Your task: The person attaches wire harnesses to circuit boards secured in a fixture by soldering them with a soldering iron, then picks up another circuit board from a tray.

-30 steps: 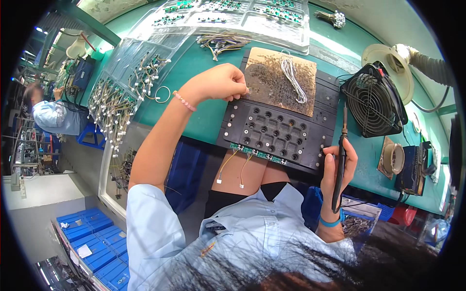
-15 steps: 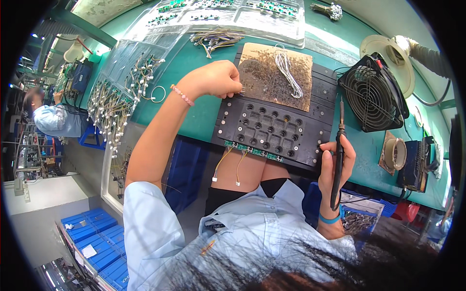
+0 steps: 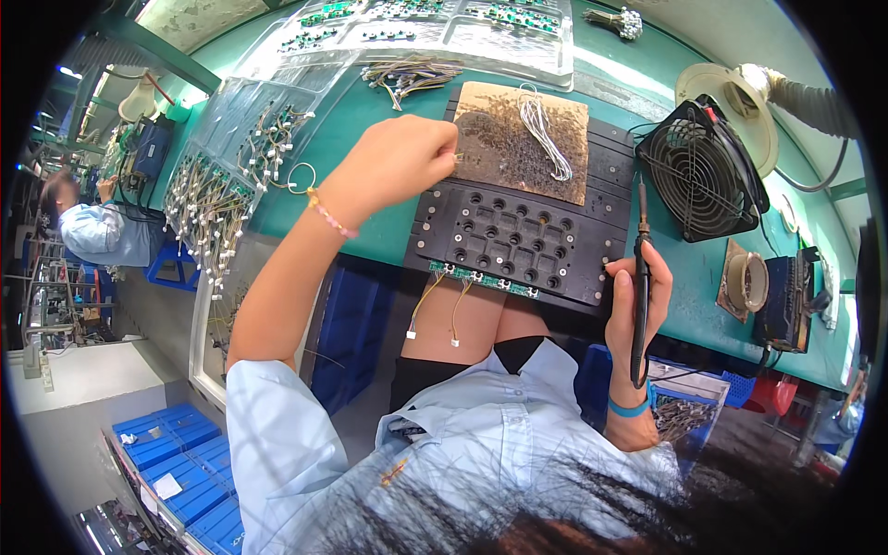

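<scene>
My left hand [image 3: 407,159] is closed in a pinch at the left edge of a scorched brown pad [image 3: 481,153]. What its fingertips hold, if anything, is too small to make out. A soldering iron [image 3: 641,314] is in my right hand [image 3: 655,287], tip pointing away from me, beside the right edge of the black fixture [image 3: 592,236]. Along the fixture's near edge sits a row of small green circuit boards [image 3: 481,278]. Two short wire leads [image 3: 424,305] with white connectors hang from the boards' left part. White wire [image 3: 546,139] lies looped on the pad.
A black fan [image 3: 698,171] stands right of the fixture, near a round extraction hood [image 3: 689,88] and a solder spool [image 3: 754,282]. Wire bundles [image 3: 407,74] and clear trays of boards [image 3: 509,46] lie beyond. Connector leads [image 3: 208,213] hang at left. Another person [image 3: 102,227] sits far left.
My left hand has shifted slightly away from the fixture, and its wrist has swung left and nearer me. My right hand still grips the iron. The whole view has shifted a little.
</scene>
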`<state>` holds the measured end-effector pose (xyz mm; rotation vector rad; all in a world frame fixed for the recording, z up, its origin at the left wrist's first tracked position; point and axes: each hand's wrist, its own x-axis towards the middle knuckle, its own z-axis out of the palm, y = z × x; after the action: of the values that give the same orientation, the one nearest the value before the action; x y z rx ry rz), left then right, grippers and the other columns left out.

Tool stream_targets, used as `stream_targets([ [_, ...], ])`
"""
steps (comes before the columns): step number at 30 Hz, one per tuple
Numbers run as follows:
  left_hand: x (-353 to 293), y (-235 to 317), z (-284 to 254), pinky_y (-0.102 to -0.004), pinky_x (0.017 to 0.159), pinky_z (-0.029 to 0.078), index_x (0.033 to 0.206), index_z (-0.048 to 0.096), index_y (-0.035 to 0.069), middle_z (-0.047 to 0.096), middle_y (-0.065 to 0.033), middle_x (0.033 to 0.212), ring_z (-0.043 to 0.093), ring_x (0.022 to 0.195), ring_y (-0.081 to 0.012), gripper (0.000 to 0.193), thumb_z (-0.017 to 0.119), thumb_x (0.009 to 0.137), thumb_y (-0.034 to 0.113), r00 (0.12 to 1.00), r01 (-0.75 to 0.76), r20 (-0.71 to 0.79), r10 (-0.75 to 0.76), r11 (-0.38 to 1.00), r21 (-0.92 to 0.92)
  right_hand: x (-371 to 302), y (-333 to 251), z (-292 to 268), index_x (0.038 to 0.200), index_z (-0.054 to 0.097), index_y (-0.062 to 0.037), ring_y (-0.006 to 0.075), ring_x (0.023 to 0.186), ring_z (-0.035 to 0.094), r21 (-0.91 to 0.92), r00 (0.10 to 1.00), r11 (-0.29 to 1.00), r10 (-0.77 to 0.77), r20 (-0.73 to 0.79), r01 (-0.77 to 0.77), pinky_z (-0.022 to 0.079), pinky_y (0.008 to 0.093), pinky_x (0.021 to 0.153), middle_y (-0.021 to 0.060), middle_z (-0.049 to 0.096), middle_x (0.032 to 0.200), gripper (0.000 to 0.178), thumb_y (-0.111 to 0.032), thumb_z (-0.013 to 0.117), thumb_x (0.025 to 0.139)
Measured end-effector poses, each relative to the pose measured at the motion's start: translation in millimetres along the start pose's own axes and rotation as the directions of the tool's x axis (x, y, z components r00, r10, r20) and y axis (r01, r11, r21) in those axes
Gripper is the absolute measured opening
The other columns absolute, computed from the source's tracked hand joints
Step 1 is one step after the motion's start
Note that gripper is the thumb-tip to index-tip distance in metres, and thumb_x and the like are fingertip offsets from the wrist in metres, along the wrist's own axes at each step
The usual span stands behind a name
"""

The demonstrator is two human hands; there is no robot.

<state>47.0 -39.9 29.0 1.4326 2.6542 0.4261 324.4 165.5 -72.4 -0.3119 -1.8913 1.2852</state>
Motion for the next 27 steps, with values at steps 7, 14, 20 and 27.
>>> stream_targets([
  [7,-1,18,10,-0.0338,0.062,0.049,0.078,0.061,0.007,0.068,-0.0069,0.075,0.065,0.069,-0.0254,0.010,0.069,0.083,0.011,0.949,-0.186,-0.126,0.290,0.834,0.520,0,-2,2,0.140,0.052,-0.0014,0.0166,0.085,0.064,-0.025,1.000,1.000,0.008,-0.004,-0.008,0.048,0.0276,0.085,0.0092,0.069,0.092,0.041,-0.004,0.057,0.099],
  [14,17,42,23,-0.0361,0.062,0.049,0.077,0.064,0.007,0.068,-0.0091,0.074,0.065,0.067,-0.0268,0.006,0.069,0.079,0.010,0.983,-0.117,-0.052,0.174,0.824,0.554,0,0,2,0.139,0.053,-0.0011,0.0169,0.085,0.065,-0.006,1.000,1.000,-0.021,-0.006,0.021,0.050,0.0285,0.084,0.0086,0.069,0.093,0.041,-0.001,0.057,0.098],
  [20,22,56,26,-0.0377,0.058,0.049,0.073,0.066,0.006,0.068,-0.0122,0.070,0.064,0.062,-0.0277,0.004,0.068,0.077,0.007,0.991,-0.132,0.065,0.116,0.828,0.545,4,-5,-4,0.140,0.054,0.0001,0.0170,0.086,0.065,0.018,1.000,1.000,0.021,0.007,-0.021,0.051,0.0290,0.083,0.0092,0.070,0.095,0.042,-0.002,0.059,0.098],
  [27,32,49,8,-0.0395,0.056,0.049,0.068,0.066,0.005,0.069,-0.0141,0.068,0.063,0.059,-0.0296,0.009,0.067,0.077,0.006,0.955,-0.270,0.075,0.286,0.741,0.615,34,-24,-5,0.130,0.064,0.0023,0.0171,0.084,0.064,0.113,0.998,0.994,-0.001,0.058,-0.005,0.051,0.0288,0.080,0.0096,0.070,0.096,0.037,-0.003,0.066,0.094],
])
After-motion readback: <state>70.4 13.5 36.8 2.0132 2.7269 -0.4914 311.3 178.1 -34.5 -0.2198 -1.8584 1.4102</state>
